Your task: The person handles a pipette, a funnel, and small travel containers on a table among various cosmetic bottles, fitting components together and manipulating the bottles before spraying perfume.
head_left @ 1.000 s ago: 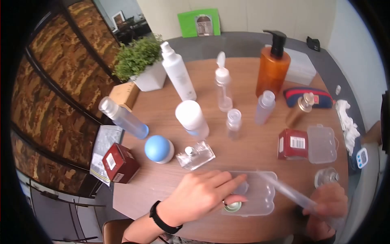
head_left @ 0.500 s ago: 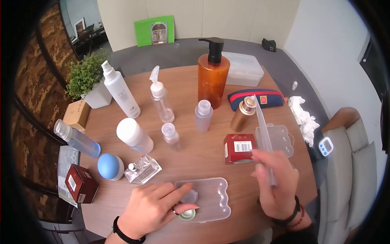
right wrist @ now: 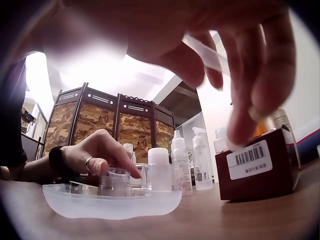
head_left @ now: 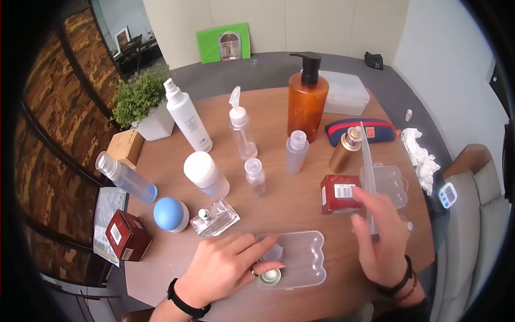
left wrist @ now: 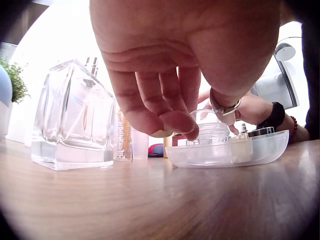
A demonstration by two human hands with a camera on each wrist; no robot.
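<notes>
My left hand reaches over the left end of a clear plastic tray. Its thumb and index finger pinch a small clear jar from two sides, with a green-rimmed round pot right by the thumb. To the right, my right hand is raised above the table, holding a long thin translucent plastic strip that points upward; in the right wrist view the strip passes between thumb and fingers. Behind this hand stands a dark red box with a barcode label.
A glass perfume bottle lies near the left hand. Beyond are a blue-domed jar, a white-capped bottle, a white spray bottle and an amber pump bottle. Another clear case lies at right, by a gold-topped bottle.
The right hand has come up and inward from the table's right edge, swinging the strip from slanting to upright. The left hand stays at the jar. The head view has shifted.
</notes>
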